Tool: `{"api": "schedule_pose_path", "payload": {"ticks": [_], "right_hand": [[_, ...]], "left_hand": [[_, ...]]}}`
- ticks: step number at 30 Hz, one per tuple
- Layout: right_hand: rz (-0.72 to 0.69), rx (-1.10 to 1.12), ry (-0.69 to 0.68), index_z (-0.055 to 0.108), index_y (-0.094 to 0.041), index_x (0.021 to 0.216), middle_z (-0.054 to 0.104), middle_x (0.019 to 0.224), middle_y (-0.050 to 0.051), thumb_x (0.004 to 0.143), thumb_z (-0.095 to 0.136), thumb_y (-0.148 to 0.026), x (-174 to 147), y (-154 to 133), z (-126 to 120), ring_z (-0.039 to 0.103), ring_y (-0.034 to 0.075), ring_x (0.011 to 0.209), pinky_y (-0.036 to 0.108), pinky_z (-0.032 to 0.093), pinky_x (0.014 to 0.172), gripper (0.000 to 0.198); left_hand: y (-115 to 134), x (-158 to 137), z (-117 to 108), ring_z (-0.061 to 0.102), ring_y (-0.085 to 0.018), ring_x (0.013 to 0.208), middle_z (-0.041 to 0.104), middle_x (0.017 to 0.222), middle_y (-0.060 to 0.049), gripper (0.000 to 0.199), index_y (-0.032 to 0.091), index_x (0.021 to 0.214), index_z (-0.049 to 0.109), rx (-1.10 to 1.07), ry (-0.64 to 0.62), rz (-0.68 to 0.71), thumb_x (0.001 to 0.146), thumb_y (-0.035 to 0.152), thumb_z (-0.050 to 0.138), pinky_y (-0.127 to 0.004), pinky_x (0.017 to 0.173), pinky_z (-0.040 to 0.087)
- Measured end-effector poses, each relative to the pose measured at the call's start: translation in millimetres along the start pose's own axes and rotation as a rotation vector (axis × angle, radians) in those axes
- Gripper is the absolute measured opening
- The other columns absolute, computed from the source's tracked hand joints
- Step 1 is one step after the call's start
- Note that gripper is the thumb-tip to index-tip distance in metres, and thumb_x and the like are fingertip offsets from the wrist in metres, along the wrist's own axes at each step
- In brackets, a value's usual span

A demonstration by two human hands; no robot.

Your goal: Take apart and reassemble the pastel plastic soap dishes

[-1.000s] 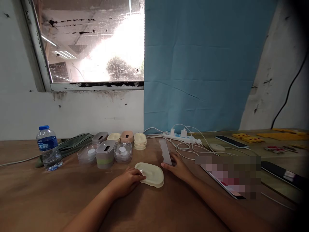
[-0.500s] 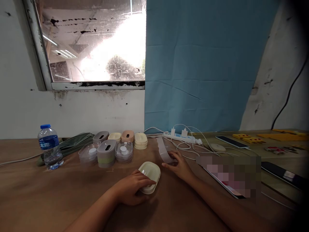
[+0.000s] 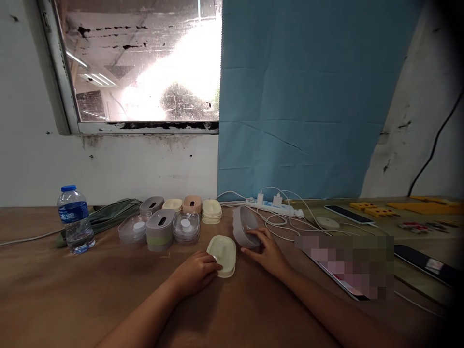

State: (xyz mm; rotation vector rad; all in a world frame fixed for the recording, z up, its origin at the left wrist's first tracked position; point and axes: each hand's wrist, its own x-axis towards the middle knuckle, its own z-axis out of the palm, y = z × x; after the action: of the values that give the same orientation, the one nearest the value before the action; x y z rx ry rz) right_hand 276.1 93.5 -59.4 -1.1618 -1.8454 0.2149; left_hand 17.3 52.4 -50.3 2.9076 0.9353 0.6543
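Note:
In the middle of the table is a shallow cream oval tray [image 3: 225, 256], tilted up a little. My left hand [image 3: 195, 273] has its fingers curled over the tray's near left edge, with the thumb hidden. To the right my right hand [image 3: 268, 252] pinches a hollow grey plastic box [image 3: 242, 228] by its near right rim; the box is tipped on its side. Further back, a grey box with a green band [image 3: 160, 237] stands upright between two stacks of clear lids [image 3: 186, 229]. Stacked cream trays [image 3: 211, 212] and a peach box [image 3: 192, 204] are behind them.
A water bottle [image 3: 74, 220] stands at the left by a dark green cloth bag [image 3: 112, 215]. White cables and a power strip [image 3: 270, 207] lie behind my right hand. On the right are a phone [image 3: 348, 214], a blurred-out screen [image 3: 344, 266] and yellow parts [image 3: 373, 209].
The grey box has turned in my right hand, so more of its hollow form shows. The cream tray has moved slightly away from me and left, with my left hand.

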Motion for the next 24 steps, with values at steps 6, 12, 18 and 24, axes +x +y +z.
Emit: {"api": "schedule_pose_path", "payload": {"ticks": [6, 12, 18, 24], "right_hand": [[0.095, 0.062, 0.122, 0.056, -0.020, 0.104, 0.046, 0.104, 0.008, 0.067, 0.067, -0.044, 1.8, 7.2, 1.4, 0.052, 0.026, 0.096, 0.038, 0.051, 0.075, 0.045], [0.209, 0.091, 0.257, 0.052, -0.017, 0.101, 0.049, 0.102, 0.010, 0.067, 0.064, -0.044, 4.5, 21.5, 9.5, 0.051, 0.028, 0.097, 0.045, 0.045, 0.082, 0.045], [0.221, 0.104, 0.135, 0.056, -0.017, 0.097, 0.055, 0.097, 0.008, 0.063, 0.071, -0.036, 0.4, 11.5, 12.0, 0.054, 0.024, 0.091, 0.037, 0.046, 0.080, 0.042], [0.156, 0.096, -0.081, 0.061, -0.020, 0.095, 0.053, 0.098, 0.004, 0.054, 0.078, -0.031, -6.2, -5.7, 6.8, 0.054, 0.021, 0.090, 0.031, 0.045, 0.077, 0.046]], "left_hand": [[2.4, 9.8, 4.0, 0.055, -0.018, 0.090, 0.063, 0.097, -0.007, 0.026, 0.018, 0.109, 0.058, 0.177, 0.054, 0.044, 0.091, 0.020, 0.040, -0.032, 0.084, 0.043], [-20.3, 63.6, -30.5, 0.054, -0.020, 0.093, 0.060, 0.102, -0.008, 0.028, 0.016, 0.114, 0.054, 0.396, 0.083, 0.043, 0.089, 0.013, 0.040, -0.034, 0.087, 0.040], [-74.8, 129.6, -32.8, 0.057, -0.021, 0.093, 0.060, 0.100, -0.009, 0.029, 0.017, 0.103, 0.060, 0.495, 0.021, -0.156, 0.084, 0.005, 0.041, -0.034, 0.085, 0.040], [-106.3, 146.9, -13.0, 0.059, -0.023, 0.091, 0.062, 0.097, -0.014, 0.028, 0.012, 0.090, 0.064, 0.472, -0.091, -0.233, 0.078, 0.000, 0.042, -0.034, 0.082, 0.040]]}}
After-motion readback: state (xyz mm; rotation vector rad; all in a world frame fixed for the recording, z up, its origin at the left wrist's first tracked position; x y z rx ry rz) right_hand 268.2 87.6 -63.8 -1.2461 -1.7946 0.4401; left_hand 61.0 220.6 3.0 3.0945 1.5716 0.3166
